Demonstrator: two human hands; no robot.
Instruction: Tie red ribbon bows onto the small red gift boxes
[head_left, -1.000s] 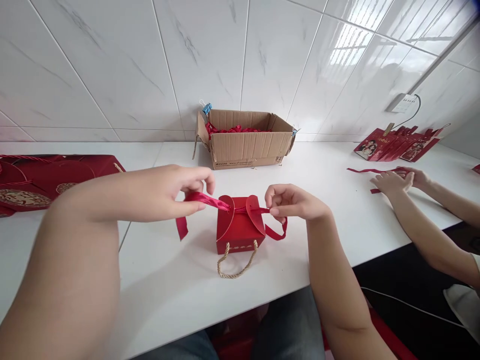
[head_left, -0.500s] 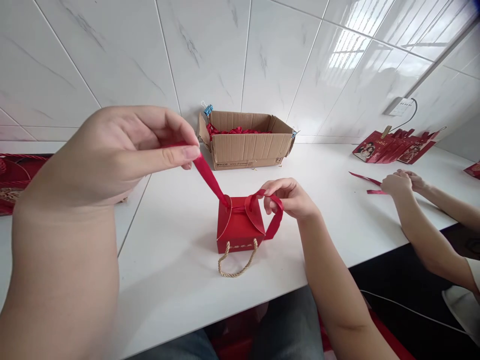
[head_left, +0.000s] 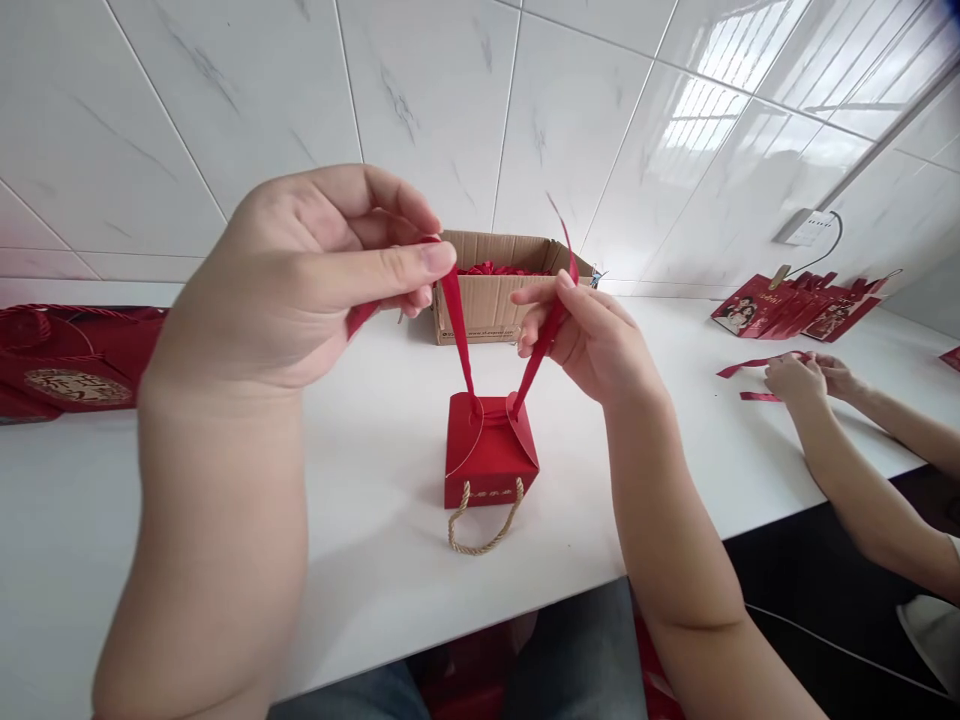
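A small red gift box stands upright on the white table, its beige rope handle drooping over the near side. Red ribbon runs through the curved flaps on the box's top, and both ends rise from it. My left hand pinches one end between thumb and fingers, up and to the left of the box. Above the box's right side, my right hand grips the other end, whose thin tip sticks up past the fingers. Both lengths look fairly taut.
Behind the box, a cardboard carton holds red ribbons against the tiled wall. Red gift boxes sit at the left. Red printed cards or bags stand at the back right. A co-worker's hands handle red ribbon at the right.
My right hand has risen from beside the box, drawing its ribbon end upward and straight. My left hand has moved slightly up and right, still pinching its end. The box stays on the table.
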